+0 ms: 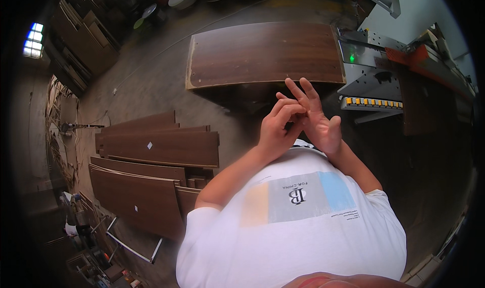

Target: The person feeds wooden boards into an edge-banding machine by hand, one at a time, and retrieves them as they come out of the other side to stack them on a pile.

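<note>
My left hand (282,120) is in front of my chest, its thumb and fingertips drawn together against the palm side of my right hand (321,122). What the left fingertips pinch, if anything, is too small to make out. My right hand is turned palm up, two fingers stretched out and the thumb apart; its other fingers are partly hidden behind the left hand. Just beyond both hands stands a dark brown wood-grain panel stack or box (262,53) with worn pale edges. Neither hand appears to grip it.
Brown boards lie in stacks (172,149) on the floor at left, with a larger board (134,197) nearer me. A machine with a row of yellow rollers (374,102) stands at right. More panels (83,45) lean at far left. A metal frame (134,250) lies lower left.
</note>
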`<move>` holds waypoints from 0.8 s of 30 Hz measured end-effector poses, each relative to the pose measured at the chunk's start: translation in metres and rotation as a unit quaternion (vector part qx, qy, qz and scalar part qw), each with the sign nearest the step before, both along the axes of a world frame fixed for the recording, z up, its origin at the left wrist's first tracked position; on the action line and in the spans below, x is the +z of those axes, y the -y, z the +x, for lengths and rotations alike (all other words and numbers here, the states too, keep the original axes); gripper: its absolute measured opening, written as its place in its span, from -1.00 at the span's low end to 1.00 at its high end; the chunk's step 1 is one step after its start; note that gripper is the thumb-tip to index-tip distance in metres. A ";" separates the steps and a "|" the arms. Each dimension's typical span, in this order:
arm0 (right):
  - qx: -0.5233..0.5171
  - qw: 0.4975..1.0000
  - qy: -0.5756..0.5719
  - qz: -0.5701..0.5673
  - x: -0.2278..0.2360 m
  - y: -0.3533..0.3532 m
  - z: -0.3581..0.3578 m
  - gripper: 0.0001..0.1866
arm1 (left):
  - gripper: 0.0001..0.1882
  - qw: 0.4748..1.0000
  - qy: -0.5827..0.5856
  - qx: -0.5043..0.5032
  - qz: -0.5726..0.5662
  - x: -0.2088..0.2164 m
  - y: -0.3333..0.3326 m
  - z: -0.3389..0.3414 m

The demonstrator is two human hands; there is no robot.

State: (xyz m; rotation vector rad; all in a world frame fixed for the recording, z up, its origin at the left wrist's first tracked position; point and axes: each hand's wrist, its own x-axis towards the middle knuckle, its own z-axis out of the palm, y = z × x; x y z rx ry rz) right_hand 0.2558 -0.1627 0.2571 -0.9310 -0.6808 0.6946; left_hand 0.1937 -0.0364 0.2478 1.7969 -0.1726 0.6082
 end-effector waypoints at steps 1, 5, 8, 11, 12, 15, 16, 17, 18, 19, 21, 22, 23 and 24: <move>0.002 1.000 0.006 -0.001 0.000 0.001 0.002 0.18 | -0.66 1.000 -0.012 0.009 -0.007 0.002 0.001 0.000; 0.024 1.000 0.005 0.004 -0.003 -0.003 0.007 0.16 | -0.67 0.999 -0.027 0.020 0.001 0.000 0.000 -0.001; 0.031 0.999 0.024 -0.001 -0.005 -0.005 0.011 0.15 | -0.67 0.999 -0.047 0.012 0.015 -0.002 -0.001 -0.007; -0.042 0.995 0.082 -0.021 -0.009 -0.009 0.017 0.04 | -0.49 0.994 -0.069 0.024 0.087 0.007 0.001 -0.011; -0.074 0.991 0.103 -0.031 -0.008 -0.012 0.023 0.02 | -0.36 0.992 -0.080 0.001 0.097 0.001 0.002 -0.012; -0.090 0.990 0.101 -0.034 -0.010 -0.028 0.028 0.00 | -0.10 0.989 -0.123 -0.056 0.067 -0.009 0.009 -0.007; -0.067 0.991 0.107 -0.042 -0.011 -0.035 0.028 0.02 | -0.03 0.988 -0.142 -0.045 0.052 -0.011 0.009 -0.005; -0.049 0.991 0.113 -0.050 -0.012 -0.041 0.029 0.04 | -0.06 0.990 -0.136 -0.016 0.032 -0.017 0.007 -0.001; -0.035 0.990 0.121 -0.058 -0.013 -0.045 0.028 0.06 | -0.09 0.992 -0.128 0.008 0.013 -0.022 0.004 0.004; -0.003 0.991 0.121 -0.063 -0.013 -0.048 0.021 0.06 | -0.11 0.992 -0.120 0.032 -0.007 -0.028 0.001 0.008; 0.061 0.988 0.121 -0.072 -0.017 -0.050 0.004 0.07 | -0.07 0.989 -0.116 0.071 -0.049 -0.029 -0.014 0.014; 0.062 0.979 0.165 -0.106 -0.018 -0.051 -0.002 0.11 | -0.07 0.985 -0.110 0.092 -0.092 -0.034 -0.018 0.015; 0.083 0.977 0.168 -0.101 -0.023 -0.054 0.001 0.10 | -0.07 0.979 -0.102 0.109 -0.136 -0.037 -0.020 0.016; 0.103 0.975 0.171 -0.097 -0.029 -0.056 0.008 0.09 | -0.10 0.978 -0.079 0.121 -0.148 -0.040 -0.015 0.013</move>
